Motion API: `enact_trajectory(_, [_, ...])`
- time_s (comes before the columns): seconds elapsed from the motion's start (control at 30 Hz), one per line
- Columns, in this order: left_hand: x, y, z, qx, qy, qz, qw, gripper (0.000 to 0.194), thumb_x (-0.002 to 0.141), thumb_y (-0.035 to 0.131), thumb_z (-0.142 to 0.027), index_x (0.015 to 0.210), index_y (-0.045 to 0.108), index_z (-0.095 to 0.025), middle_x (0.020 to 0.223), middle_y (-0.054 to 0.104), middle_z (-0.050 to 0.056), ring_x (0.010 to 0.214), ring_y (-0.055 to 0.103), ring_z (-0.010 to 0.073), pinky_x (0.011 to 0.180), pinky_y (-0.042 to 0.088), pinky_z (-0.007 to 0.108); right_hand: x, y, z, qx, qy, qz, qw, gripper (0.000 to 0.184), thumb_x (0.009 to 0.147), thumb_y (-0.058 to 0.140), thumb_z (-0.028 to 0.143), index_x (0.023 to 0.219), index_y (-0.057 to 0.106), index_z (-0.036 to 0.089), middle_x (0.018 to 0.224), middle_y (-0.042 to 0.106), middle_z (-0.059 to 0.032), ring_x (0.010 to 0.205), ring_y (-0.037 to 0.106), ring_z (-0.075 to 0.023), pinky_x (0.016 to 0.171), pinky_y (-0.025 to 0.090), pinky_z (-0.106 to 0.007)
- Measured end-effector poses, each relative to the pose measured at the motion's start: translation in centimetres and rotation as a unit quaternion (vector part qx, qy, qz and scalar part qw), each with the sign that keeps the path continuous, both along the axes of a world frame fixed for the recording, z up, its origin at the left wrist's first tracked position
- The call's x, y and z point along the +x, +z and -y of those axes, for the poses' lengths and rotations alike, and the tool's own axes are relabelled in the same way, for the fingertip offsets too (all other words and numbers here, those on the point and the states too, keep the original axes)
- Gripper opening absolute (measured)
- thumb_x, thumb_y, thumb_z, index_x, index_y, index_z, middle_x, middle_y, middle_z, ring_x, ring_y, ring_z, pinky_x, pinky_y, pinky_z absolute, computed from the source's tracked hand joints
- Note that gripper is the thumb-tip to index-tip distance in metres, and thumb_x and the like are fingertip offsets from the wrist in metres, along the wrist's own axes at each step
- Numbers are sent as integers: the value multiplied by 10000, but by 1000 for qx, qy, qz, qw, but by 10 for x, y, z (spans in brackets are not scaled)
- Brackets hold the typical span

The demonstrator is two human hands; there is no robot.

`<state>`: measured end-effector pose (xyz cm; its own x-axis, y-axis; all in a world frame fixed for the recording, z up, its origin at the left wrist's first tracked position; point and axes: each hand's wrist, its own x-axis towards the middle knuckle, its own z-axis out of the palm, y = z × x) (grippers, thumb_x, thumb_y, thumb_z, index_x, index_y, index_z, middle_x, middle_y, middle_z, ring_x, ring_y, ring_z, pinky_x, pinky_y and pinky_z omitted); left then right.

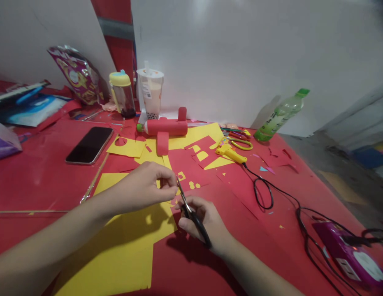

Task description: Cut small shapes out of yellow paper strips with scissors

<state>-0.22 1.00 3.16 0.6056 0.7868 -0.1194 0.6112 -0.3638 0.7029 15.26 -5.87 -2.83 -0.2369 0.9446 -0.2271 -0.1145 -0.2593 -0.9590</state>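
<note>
Scissors (199, 228) with black handles sit in the right hand (206, 220) above the middle of the red table (31, 172), the fingers wrapped about the handles and gripping them. Their long axis slants from the handles away toward the table's far edge and a little left, the blades nearly together. That line carries the points to just beside the fingertips of the left hand (148, 185), which reaches in from the left with fingers curled and thumb and forefinger pinched; whether a scrap sits in that pinch, or whether steel touches skin, cannot be made out. Of the two hands, the left is the nearer to the points, the right to the handles.

Below the left forearm, yellow paper (117, 255) spreads toward the near side of the table, while small yellow cutouts (191, 185) lie just beyond the blades. Farther off, near the far edge, a bottle wrapped in red paper (166, 128) rests on its side, green cap to the left. A yellow glue gun (231, 154) lies to its right, a phone (90, 144) to its left. Toward the table's far right corner, a green bottle (280, 117) stands; a purple power strip (348, 255) lies by the right edge.
</note>
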Motion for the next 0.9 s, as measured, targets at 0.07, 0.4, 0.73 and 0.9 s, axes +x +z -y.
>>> enact_trajectory(0.07, [0, 0, 0, -4, 1, 5, 1000, 158, 672, 467, -226, 572, 568, -158, 549, 558, -34, 556, 497, 96, 534, 363, 178, 0, 1, -1, -8, -9, 7, 1000, 436, 445, 743, 446, 691, 535, 151, 552, 491, 40, 460, 427, -67, 427, 351, -210])
enact_trajectory(0.4, [2, 1, 0, -19, 3, 46, 999, 157, 683, 478, -214, 564, 557, -149, 528, 534, -38, 526, 472, 81, 514, 359, 169, 2, -8, -1, 36, -88, -42, 995, 338, 643, 629, 430, 806, 483, 173, 442, 414, 99, 331, 360, -44, 344, 288, -183])
enact_trajectory(0.73, [12, -5, 9, -39, 3, 72, 997, 171, 708, 465, -211, 579, 559, -150, 557, 562, -26, 542, 493, 88, 536, 379, 176, 2, -12, -4, 99, -173, -78, 977, 275, 661, 645, 246, 855, 453, 215, 625, 507, 54, 490, 464, -73, 489, 380, -214])
enact_trajectory(0.9, [19, -16, 18, 13, -25, 28, 999, 193, 723, 437, -202, 599, 574, -148, 559, 571, -14, 533, 482, 93, 518, 349, 177, 3, -9, -3, 105, -172, -52, 978, 301, 635, 663, 233, 845, 449, 213, 631, 518, 46, 520, 470, -84, 498, 385, -211])
